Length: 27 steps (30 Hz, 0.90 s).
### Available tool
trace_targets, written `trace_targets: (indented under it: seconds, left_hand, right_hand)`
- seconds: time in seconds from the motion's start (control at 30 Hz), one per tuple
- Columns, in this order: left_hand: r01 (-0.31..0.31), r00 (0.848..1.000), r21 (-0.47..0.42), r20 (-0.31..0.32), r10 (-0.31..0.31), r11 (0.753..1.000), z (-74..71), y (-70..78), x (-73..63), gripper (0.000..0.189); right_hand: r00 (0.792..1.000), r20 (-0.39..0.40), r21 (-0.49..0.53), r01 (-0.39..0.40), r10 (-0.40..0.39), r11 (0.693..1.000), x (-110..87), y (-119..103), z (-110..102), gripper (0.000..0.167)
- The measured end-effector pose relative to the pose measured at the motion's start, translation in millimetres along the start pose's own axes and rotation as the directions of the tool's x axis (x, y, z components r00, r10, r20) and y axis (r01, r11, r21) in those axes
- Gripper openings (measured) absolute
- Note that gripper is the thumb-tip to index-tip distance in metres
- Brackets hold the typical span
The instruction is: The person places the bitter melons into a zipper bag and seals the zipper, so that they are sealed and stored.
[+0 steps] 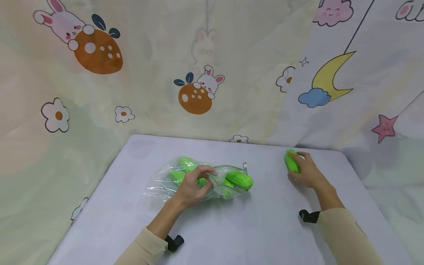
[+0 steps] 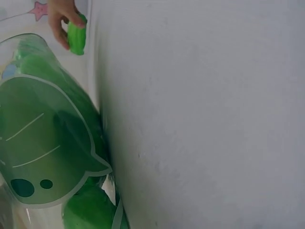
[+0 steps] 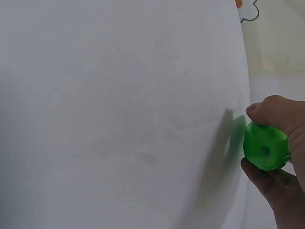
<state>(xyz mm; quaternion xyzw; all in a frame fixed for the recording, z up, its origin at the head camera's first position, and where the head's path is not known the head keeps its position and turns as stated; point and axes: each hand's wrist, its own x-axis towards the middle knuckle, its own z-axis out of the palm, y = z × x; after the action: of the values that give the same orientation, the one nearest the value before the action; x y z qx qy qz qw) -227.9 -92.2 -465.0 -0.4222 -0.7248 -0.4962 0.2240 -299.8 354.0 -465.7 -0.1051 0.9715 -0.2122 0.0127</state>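
Observation:
A clear zip bag (image 1: pixel 159 186) lies left of the table's middle, with several green cucumbers inside. One cucumber (image 1: pixel 241 180) pokes out at the bag's mouth, which faces right. My left hand (image 1: pixel 194 186) pinches the bag near that mouth between thumb and fingers. Near the back right of the table, my right hand (image 1: pixel 308 172) grips another green cucumber (image 1: pixel 292 162) by its sides. In the right wrist view, the round end of this cucumber (image 3: pixel 265 149) shows between thumb and fingers. Up close in the left wrist view, the bag has a printed cartoon shape (image 2: pixel 52 143); the left hand is hidden there.
A white-covered table (image 1: pixel 265 228) stands against a patterned cloth backdrop (image 1: pixel 149 73) with rabbits, flowers and a moon. Black wrist-worn pieces (image 1: pixel 308 216) stick out by both sleeves. The zip bag's slider (image 1: pixel 245 168) stands up at its mouth.

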Motion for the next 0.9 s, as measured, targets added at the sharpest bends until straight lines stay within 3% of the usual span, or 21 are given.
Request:
trace_targets:
  seconds: [0.57,0.9]
  left_hand:
    - [0.017,1.0,-0.002,-0.015,-0.017,1.0,4.8,5.5,-1.6,0.046]
    - [0.019,1.0,-0.02,-0.022,-0.02,1.0,11.9,8.6,-0.7,0.047]
  right_hand:
    - [0.995,-0.08,0.094,0.073,-0.065,0.993,-36.4,-33,4,0.07]
    - [0.984,-0.133,0.237,0.145,-0.116,0.961,-63.0,-47,11,0.068]
